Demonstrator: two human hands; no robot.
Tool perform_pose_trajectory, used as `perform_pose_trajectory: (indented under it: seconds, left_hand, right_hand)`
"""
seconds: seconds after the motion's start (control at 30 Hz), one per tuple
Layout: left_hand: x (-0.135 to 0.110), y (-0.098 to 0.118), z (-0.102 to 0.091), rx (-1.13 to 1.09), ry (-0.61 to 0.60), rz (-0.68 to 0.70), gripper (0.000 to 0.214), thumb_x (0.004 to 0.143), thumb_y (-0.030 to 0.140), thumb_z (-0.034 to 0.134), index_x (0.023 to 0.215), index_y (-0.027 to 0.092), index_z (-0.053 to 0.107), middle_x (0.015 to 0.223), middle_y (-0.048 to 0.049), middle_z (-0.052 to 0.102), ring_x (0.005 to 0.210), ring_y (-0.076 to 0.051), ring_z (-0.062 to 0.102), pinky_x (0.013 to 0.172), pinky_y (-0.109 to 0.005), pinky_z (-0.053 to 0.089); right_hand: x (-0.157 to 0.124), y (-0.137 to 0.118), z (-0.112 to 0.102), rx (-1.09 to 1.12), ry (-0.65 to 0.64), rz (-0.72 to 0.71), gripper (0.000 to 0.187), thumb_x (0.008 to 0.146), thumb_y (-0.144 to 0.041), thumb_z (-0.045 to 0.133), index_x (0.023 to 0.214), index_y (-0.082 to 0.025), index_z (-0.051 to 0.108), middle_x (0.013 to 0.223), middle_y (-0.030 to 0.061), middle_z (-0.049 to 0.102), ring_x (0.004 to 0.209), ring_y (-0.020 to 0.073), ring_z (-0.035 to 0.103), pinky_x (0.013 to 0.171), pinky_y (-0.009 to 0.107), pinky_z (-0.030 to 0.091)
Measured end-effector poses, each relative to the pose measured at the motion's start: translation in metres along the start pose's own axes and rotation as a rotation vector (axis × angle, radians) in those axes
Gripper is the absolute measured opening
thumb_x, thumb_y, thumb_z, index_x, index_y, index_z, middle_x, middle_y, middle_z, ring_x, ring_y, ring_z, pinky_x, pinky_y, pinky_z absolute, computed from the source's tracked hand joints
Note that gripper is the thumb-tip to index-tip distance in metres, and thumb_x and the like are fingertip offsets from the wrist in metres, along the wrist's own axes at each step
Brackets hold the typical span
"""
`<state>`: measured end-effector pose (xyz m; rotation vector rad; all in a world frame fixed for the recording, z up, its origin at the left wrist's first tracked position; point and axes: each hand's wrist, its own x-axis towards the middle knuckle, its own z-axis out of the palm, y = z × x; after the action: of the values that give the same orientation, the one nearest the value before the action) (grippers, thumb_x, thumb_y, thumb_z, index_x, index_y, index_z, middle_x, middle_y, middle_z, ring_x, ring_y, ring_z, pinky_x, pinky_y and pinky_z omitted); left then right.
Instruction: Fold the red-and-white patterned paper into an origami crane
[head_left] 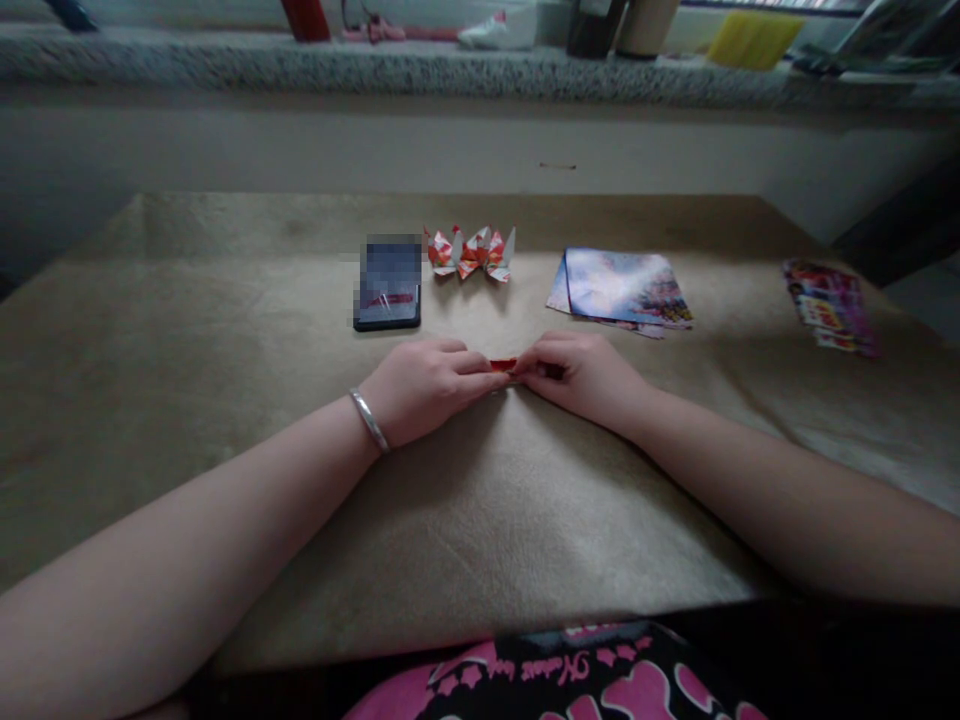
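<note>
Red folded paper (504,365) pinched between left hand (427,385) and right hand (581,375).

Dim, flat daylight is coming from beyond the far ledge (420,68). Soft shadows are pooling on the table (187,330) under the left hand (424,385) and right hand (581,375). Frame edges are bowing, blurring, darkening.

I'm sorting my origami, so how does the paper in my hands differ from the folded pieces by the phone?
The paper is pinched between the left hand and right hand; the folded pieces lie untouched beside the phone. The paper shows as a flat red sliver, mostly hidden; the folded pieces stand with pointed tips. The paper looks plain red; the folded pieces are red and white. Both are small, on the table.
</note>
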<state>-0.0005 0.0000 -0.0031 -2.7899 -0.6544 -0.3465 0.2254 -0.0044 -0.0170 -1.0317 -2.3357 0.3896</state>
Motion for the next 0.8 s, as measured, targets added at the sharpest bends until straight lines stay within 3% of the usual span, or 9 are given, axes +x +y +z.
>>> perform_pose_trajectory:
  seconds: [0.27,0.4,0.8]
  left_hand:
    - [0.003,0.008,0.001,-0.012,0.047,-0.142,0.022,0.091,0.032,0.047,0.100,0.028,0.067,0.083,0.0010,0.068,0.075,-0.013,0.061,0.060,-0.023,0.042]
    - [0.004,0.010,0.001,-0.007,0.031,-0.158,0.022,0.091,0.031,0.047,0.098,0.027,0.067,0.084,0.0001,0.068,0.076,-0.014,0.061,0.061,-0.024,0.043]
    - [0.004,0.011,-0.001,0.047,-0.002,-0.148,0.022,0.091,0.031,0.046,0.096,0.027,0.067,0.083,0.0009,0.066,0.075,-0.014,0.060,0.056,-0.025,0.040]
  right_hand:
    - [-0.001,-0.001,-0.005,-0.116,-0.050,-0.132,0.015,0.083,-0.021,0.055,0.088,-0.017,0.068,0.083,0.0061,0.065,0.072,0.0136,0.058,0.065,0.024,0.042]
    - [-0.003,0.000,-0.005,-0.201,-0.077,-0.203,0.019,0.086,-0.020,0.051,0.093,-0.018,0.068,0.084,0.0062,0.066,0.076,0.0152,0.059,0.068,0.025,0.042]
    - [-0.003,0.001,-0.005,-0.236,-0.066,-0.231,0.018,0.086,-0.021,0.052,0.089,-0.017,0.069,0.082,0.0054,0.065,0.074,0.0145,0.057,0.066,0.025,0.041]
